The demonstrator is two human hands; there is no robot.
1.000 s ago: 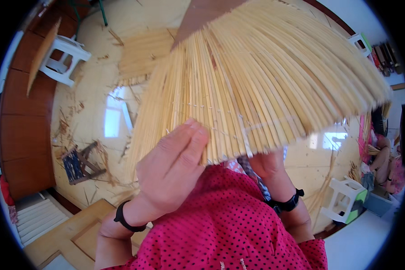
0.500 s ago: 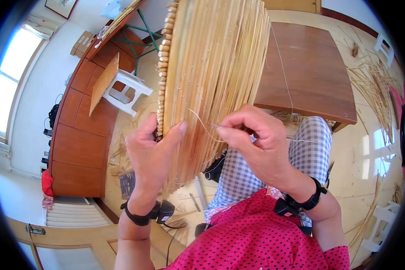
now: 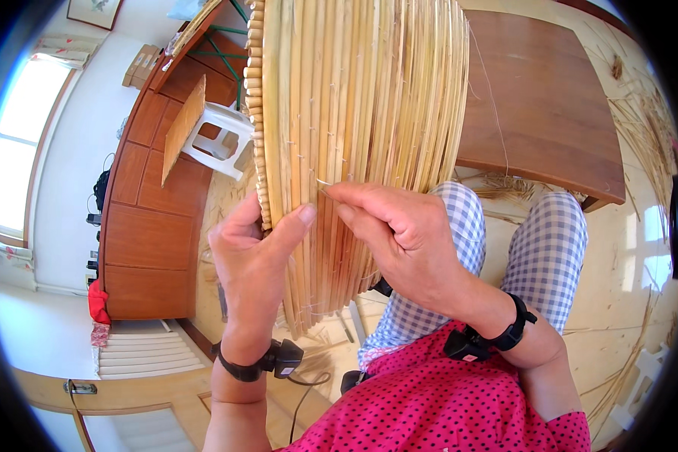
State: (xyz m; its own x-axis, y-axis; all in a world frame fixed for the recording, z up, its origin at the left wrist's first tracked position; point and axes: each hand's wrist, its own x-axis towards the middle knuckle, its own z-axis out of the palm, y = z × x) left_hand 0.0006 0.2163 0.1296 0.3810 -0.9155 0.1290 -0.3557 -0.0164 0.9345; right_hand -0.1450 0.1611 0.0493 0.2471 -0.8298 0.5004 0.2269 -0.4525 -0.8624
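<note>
A mat of stitched reed stalks (image 3: 388, 90) stands upright before me, its cut stalk ends (image 3: 255, 83) lined up along the left edge. My left hand (image 3: 252, 260) grips that edge, thumb on the front face and fingers behind, partly hidden. Against the front face, my right hand (image 3: 407, 233) is closed in a pinch, thumb and forefinger together. A short bit of pale thread (image 3: 322, 181) shows at its fingertips; the rest is covered by the hand. Rows of small stitches cross the stalks above.
A brown wooden table (image 3: 535, 98) stands right of the mat, a loose thread (image 3: 493, 98) hanging before it. Reed scraps (image 3: 640, 128) litter the floor at far right. On the left are a white plastic stool (image 3: 218, 139), a leaning board (image 3: 184, 132) and a wooden cabinet (image 3: 151, 233).
My right hand has moved left and up to the mat's face, and the curved length of thread seen before is now mostly hidden. My left hand keeps its grip. The view has shifted slightly.
</note>
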